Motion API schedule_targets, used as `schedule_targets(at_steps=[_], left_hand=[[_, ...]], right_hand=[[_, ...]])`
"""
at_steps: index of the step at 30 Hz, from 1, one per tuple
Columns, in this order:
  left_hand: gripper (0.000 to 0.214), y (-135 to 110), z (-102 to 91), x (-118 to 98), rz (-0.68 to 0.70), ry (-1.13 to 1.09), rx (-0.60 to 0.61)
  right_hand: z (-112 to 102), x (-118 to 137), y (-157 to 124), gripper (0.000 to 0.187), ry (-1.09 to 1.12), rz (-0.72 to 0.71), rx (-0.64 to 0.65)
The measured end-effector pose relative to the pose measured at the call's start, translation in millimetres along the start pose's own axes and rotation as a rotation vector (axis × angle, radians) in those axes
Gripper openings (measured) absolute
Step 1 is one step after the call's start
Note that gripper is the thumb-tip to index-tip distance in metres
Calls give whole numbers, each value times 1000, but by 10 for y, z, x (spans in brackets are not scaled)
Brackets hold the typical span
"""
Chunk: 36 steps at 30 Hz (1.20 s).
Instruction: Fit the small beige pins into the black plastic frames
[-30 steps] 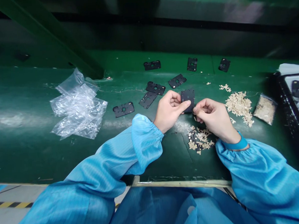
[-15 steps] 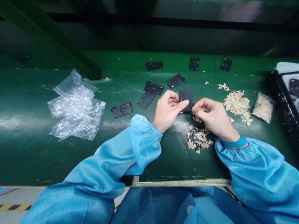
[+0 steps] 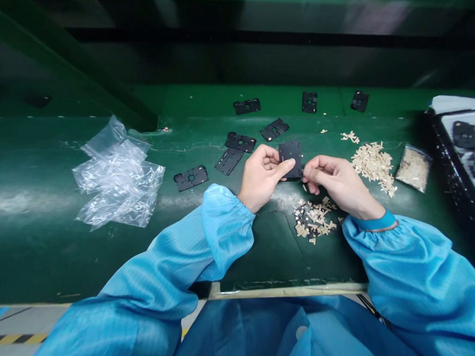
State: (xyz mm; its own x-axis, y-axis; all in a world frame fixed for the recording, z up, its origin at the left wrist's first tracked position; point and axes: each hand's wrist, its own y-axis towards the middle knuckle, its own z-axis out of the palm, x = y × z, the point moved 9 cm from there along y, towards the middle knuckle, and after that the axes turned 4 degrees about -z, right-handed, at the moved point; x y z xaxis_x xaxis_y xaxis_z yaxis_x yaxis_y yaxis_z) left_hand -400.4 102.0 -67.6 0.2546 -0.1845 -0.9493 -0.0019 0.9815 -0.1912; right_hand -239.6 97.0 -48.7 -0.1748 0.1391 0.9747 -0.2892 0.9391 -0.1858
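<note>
My left hand (image 3: pixel 260 178) grips a flat black plastic plate (image 3: pixel 291 158) between thumb and fingers, tilted up over the green bench. Beside the plate's lower right corner, my right hand (image 3: pixel 335 181) is closed in a pinch. A small dark piece shows at its fingertips, too small to name. Just below the hands lies a mixed heap of tan and black scraps (image 3: pixel 314 219). To the right of my right hand is a larger pile of small tan pieces (image 3: pixel 374 165). Several similar black plates, such as one with a square hole (image 3: pixel 191 178), lie to the left and behind.
Clear plastic bags (image 3: pixel 120 176) are piled at the left. A small bag of tan pieces (image 3: pixel 414 167) lies at the right, near a black-rimmed tray (image 3: pixel 445 151) with black plates inside. A green post (image 3: pixel 97 79) rises at the back left.
The view has shifted slightly. Both hands keep their places at the plate, with my right fingertips still at its lower right corner.
</note>
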Motion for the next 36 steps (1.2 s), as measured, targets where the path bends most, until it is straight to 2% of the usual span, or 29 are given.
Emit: schedule_targets(at_steps=[7, 18, 36], left_hand=[[45, 1, 0, -2, -2, 2, -3], [50, -4, 29, -22, -19, -65, 42], [46, -64, 181, 31, -165, -280, 244]], right_hand=[[-1, -25, 7, 2, -20, 1, -5], [10, -40, -2, 10, 36, -36, -6], [257, 7, -83, 26, 360, 8, 240]])
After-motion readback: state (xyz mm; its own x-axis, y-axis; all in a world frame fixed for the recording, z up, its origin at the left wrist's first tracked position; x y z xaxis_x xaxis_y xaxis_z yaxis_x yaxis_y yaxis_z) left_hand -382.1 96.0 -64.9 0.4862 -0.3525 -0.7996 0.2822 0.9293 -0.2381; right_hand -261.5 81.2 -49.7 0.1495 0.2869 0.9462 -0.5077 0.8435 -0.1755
